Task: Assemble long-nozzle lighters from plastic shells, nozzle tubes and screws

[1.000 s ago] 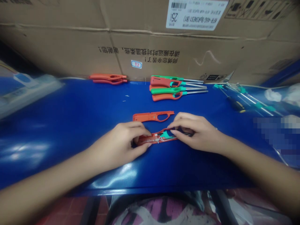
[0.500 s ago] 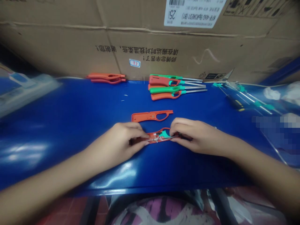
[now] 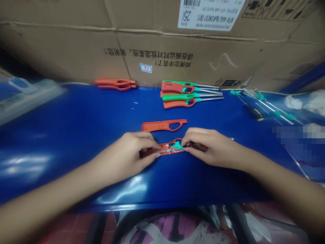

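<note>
An open orange lighter half-shell (image 3: 166,151) lies between my hands, with a green trigger (image 3: 177,145), thin white wires and a clear part inside it. My left hand (image 3: 138,149) is closed around the shell's left end, thumb and fingers pinching it. At the trigger end, my right hand (image 3: 203,144) is closed with its fingertips pressed on the green trigger and the shell's edge. A metal tip pokes out beyond the right hand; the rest of the rod is hidden. The matching orange shell half (image 3: 154,126) lies just behind, hollow side up.
Several assembled lighters (image 3: 177,98) lie at the back. Orange shells (image 3: 109,83) rest to their left against the cardboard box (image 3: 76,54). Rods with green parts (image 3: 274,106) and a screwdriver (image 3: 254,112) are at the right. A pale blurred object (image 3: 30,98) stands at left on the blue table (image 3: 76,135).
My right hand's fingertips have shifted slightly left, onto the green trigger. My left hand keeps its hold on the shell, and the other things stay in place.
</note>
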A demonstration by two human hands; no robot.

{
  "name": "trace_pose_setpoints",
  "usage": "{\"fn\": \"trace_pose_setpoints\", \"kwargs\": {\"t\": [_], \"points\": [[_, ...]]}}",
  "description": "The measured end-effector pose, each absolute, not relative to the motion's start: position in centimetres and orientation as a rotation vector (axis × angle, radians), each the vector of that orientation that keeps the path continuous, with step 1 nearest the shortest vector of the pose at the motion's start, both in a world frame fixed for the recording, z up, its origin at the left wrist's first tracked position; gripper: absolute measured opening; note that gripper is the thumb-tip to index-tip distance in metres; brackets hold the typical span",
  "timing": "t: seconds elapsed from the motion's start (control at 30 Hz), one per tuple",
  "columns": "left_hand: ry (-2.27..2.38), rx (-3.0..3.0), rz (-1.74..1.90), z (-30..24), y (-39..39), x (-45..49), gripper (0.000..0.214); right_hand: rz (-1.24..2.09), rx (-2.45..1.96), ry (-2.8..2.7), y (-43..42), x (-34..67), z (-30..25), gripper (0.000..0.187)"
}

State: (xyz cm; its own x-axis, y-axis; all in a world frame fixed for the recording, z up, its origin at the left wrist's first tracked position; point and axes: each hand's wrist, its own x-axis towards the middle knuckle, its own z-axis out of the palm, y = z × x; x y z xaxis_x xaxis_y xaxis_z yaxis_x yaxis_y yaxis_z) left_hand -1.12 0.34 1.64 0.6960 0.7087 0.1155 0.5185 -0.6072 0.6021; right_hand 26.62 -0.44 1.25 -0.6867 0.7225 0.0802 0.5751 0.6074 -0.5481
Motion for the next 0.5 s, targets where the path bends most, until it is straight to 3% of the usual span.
{"fn": "trace_pose_setpoints", "kwargs": {"t": [0.23, 0.5], "points": [[0.942, 2.352, 0.456, 1.49, 0.42, -1.18, 0.017, 0.249, -0.915, -2.852, -0.91, 26.87, 1.56, 0.04], [0.936, 2.337, 0.455, 1.54, 0.6, -1.05, 0.017, 0.126, -0.869, -2.998, -0.8, 26.63, 1.44, 0.043]]}}
